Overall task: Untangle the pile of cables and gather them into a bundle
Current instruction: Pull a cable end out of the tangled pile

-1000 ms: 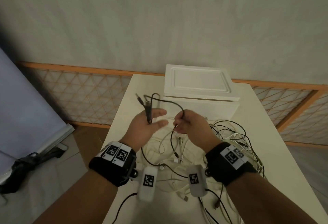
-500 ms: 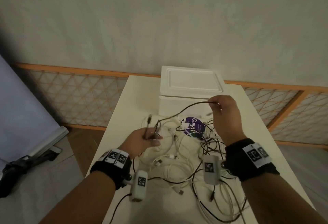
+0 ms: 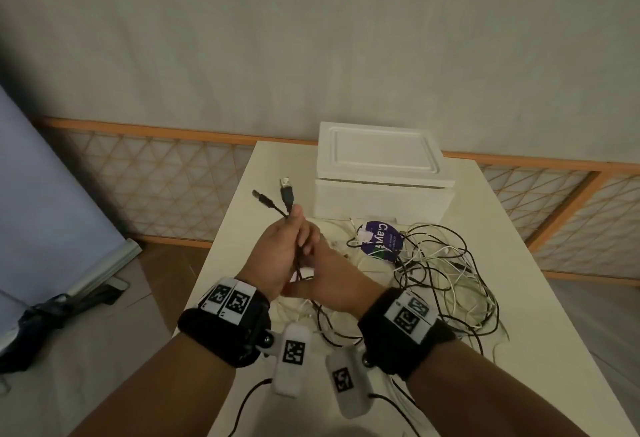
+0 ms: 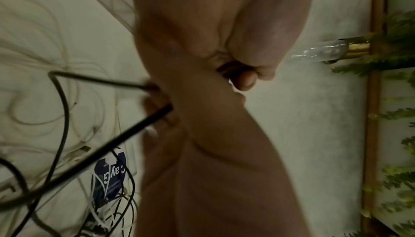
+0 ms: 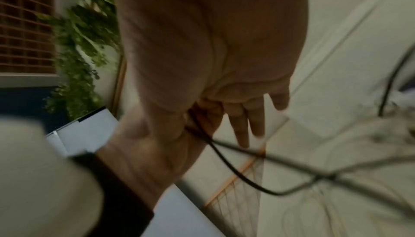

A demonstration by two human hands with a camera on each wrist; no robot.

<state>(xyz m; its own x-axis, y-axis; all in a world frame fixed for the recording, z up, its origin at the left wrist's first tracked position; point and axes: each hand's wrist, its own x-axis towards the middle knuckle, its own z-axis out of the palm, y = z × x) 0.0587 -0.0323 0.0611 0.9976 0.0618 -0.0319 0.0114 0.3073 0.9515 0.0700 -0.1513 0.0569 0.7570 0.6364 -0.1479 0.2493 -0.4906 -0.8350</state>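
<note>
A black cable (image 3: 298, 256) with two USB plugs (image 3: 286, 196) stands up out of my left hand (image 3: 277, 253), which grips it in a fist above the table's left half. My right hand (image 3: 332, 274) lies against the left one. Its thumb and forefinger close on the same black cable (image 5: 212, 143) where it leaves the fist, while its other fingers (image 5: 242, 130) stay straight. In the left wrist view the black cable (image 4: 101, 81) runs out of the curled left hand (image 4: 235, 70) as a loop. The tangled pile (image 3: 446, 263) of black and white cables lies to the right.
A white foam box (image 3: 381, 173) stands at the back of the white table (image 3: 554, 298). A purple label (image 3: 379, 239) lies among the cables in front of it. More white cables (image 3: 311, 312) lie beneath my hands. The table's left edge drops to the floor.
My right hand, which had drawn the black cable out to the right, has come back against the left hand. The left hand has risen, and the plugs now point up.
</note>
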